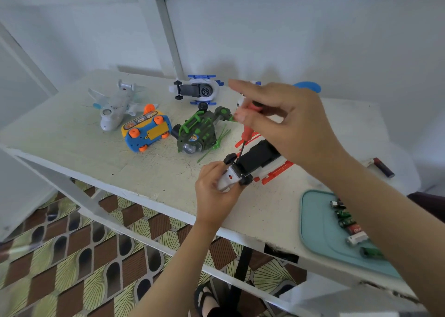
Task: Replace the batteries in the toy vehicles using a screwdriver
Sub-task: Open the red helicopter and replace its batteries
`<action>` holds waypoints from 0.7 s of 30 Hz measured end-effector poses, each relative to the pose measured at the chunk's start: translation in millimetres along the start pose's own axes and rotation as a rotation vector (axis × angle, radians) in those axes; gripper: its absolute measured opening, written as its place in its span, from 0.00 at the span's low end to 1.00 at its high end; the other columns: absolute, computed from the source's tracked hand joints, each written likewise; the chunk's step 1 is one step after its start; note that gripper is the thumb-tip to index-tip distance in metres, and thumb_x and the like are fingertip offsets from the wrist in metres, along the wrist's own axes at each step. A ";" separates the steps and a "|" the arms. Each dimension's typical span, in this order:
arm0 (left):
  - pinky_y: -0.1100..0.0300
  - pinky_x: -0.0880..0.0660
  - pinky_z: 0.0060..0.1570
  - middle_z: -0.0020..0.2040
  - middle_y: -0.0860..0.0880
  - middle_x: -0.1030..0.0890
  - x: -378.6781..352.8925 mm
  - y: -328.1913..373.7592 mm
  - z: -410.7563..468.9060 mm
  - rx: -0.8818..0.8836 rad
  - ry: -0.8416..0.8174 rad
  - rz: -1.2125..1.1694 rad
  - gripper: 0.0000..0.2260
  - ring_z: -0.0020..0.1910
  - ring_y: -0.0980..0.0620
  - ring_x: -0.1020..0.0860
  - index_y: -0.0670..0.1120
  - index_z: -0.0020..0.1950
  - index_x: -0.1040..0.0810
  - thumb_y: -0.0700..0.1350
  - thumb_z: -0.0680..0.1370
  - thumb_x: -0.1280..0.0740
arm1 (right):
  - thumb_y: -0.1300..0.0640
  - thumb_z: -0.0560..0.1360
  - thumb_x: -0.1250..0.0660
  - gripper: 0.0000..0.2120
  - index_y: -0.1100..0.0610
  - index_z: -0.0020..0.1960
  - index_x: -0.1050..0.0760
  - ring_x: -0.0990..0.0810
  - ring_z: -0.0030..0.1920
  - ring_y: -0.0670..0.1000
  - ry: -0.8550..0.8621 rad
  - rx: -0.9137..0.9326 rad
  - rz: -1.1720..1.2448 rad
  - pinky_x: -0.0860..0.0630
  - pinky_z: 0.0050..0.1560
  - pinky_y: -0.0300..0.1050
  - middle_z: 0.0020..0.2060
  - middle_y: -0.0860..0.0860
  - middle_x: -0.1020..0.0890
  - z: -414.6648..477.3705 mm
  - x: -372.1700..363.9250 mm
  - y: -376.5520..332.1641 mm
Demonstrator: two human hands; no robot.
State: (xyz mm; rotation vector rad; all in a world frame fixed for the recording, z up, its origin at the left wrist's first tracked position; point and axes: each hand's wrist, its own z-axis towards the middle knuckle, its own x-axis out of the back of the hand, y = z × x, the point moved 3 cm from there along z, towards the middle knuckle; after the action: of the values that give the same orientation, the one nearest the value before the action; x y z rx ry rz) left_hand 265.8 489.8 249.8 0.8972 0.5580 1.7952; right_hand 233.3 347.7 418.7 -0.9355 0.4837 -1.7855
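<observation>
The right forearm is seen nearest, crossing above a teal tray (313, 220) set at the near right edge of the white counter (144, 172). Several batteries (356, 238), green, red and white, are laid in a row on the tray, partly hidden by the arm.

The red handle of a screwdriver (248, 133) is pinched between the thumb and curled fingers of the right hand (289, 124), with the index finger stretched out above it. The dark shaft is tilted downwards, and its tip is placed on the black underside of a red-and-white toy vehicle (260, 158), close to the front wheels. This vehicle is turned belly up on the counter, and its white nose is gripped by the fingers of the left hand (214, 191).

Further back, four more toys are laid out, all overturned: a green helicopter (197, 133) just beside the screwdriver, a blue-and-yellow bus (147, 130) with orange wheels, a grey aeroplane (115, 107) and a blue-and-white vehicle (197, 90). A loose dark battery (384, 167) is seen at the far right of the counter.

Under the counter a sandalled foot (207, 300) is set on a patterned floor (72, 256).
</observation>
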 end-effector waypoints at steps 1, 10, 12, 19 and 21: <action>0.66 0.30 0.43 0.41 0.52 0.23 0.1 -0.4 -0.4 -0.001 0.006 0.001 0.15 0.41 0.52 0.26 0.40 0.41 0.21 0.50 0.66 0.25 | 0.55 0.77 0.34 0.18 0.58 0.65 0.24 0.20 0.37 0.50 0.027 0.045 -0.143 0.23 0.48 0.48 0.40 0.54 0.20 -1.1 -0.7 0.2; 0.64 0.29 0.43 0.42 0.51 0.22 0.0 0.5 -1.1 -0.022 0.022 -0.004 0.15 0.42 0.54 0.26 0.39 0.41 0.21 0.51 0.66 0.26 | 0.62 0.78 0.42 0.23 0.61 0.73 0.37 0.20 0.57 0.48 -0.126 -0.094 0.243 0.19 0.50 0.44 0.60 0.47 0.23 -2.2 -10.2 2.7; 0.64 0.29 0.42 0.42 0.52 0.23 -0.6 1.4 -0.7 -0.017 0.022 -0.006 0.14 0.42 0.53 0.26 0.40 0.41 0.21 0.50 0.66 0.26 | 0.64 0.77 0.39 0.20 0.60 0.70 0.31 0.18 0.44 0.51 -0.051 -0.067 0.217 0.19 0.46 0.46 0.51 0.51 0.18 -3.3 -10.6 2.3; 0.64 0.28 0.47 0.46 0.63 0.24 1.3 6.4 -0.1 0.018 0.014 -0.060 0.18 0.46 0.55 0.24 0.57 0.55 0.23 0.53 0.67 0.26 | 0.58 0.80 0.49 0.23 0.65 0.74 0.39 0.24 0.49 0.44 0.061 0.045 -0.121 0.26 0.54 0.41 0.53 0.50 0.25 -5.8 -11.9 9.0; 0.67 0.28 0.51 0.50 0.65 0.23 2.1 7.2 -1.0 0.027 0.003 -0.067 0.25 0.50 0.58 0.24 0.59 0.64 0.27 0.54 0.67 0.26 | 0.63 0.80 0.47 0.23 0.64 0.75 0.41 0.23 0.55 0.45 0.011 0.032 -0.045 0.23 0.56 0.46 0.58 0.48 0.26 -4.5 -13.3 7.0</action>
State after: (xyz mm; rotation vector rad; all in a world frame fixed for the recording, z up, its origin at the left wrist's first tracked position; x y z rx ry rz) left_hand 260.4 489.0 255.1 0.8849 0.6086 1.7327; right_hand 236.3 356.6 406.2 -0.9209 0.4431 -1.8348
